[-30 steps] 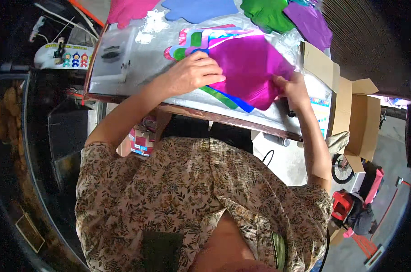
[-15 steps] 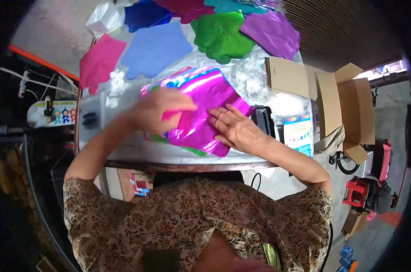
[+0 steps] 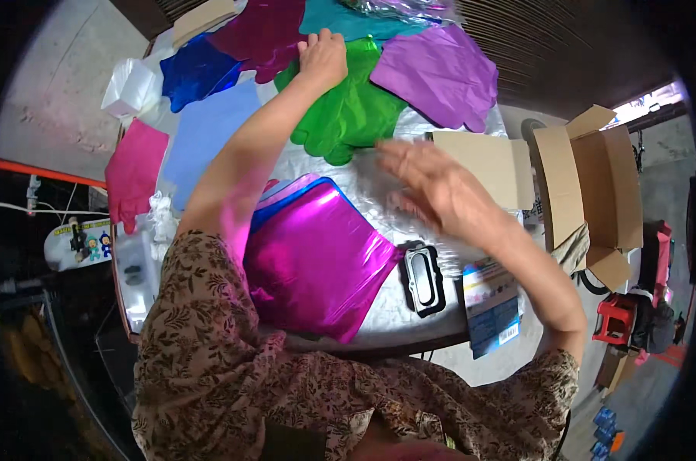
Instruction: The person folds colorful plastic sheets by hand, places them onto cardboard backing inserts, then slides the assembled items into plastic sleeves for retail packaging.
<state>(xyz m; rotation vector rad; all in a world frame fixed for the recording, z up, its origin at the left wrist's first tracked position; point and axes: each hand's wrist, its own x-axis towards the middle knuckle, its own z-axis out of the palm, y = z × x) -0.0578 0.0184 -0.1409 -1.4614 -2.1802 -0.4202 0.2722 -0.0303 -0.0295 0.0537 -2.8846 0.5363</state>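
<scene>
— What did the left hand [image 3: 323, 58] have under it?

— It was stretched far out, fingers curled together and pressing down on the upper edge of the green foil sheet [image 3: 348, 111]. A dark red sheet [image 3: 265, 34] lay just left of those fingers, a purple sheet [image 3: 440, 73] well to their right.

— And the magenta foil sheet [image 3: 317, 265]?

— Flat on the silver table [image 3: 379, 200], near the person's chest, well below both hands — nothing touching it.

— The right hand [image 3: 432, 188]?

— Blurred, hovering above the table with fingers spread and straight, gripping nothing. A flat cardboard piece [image 3: 482, 157] sat just beyond its fingertips; a black rectangular object [image 3: 425, 280] lay below the palm.
</scene>
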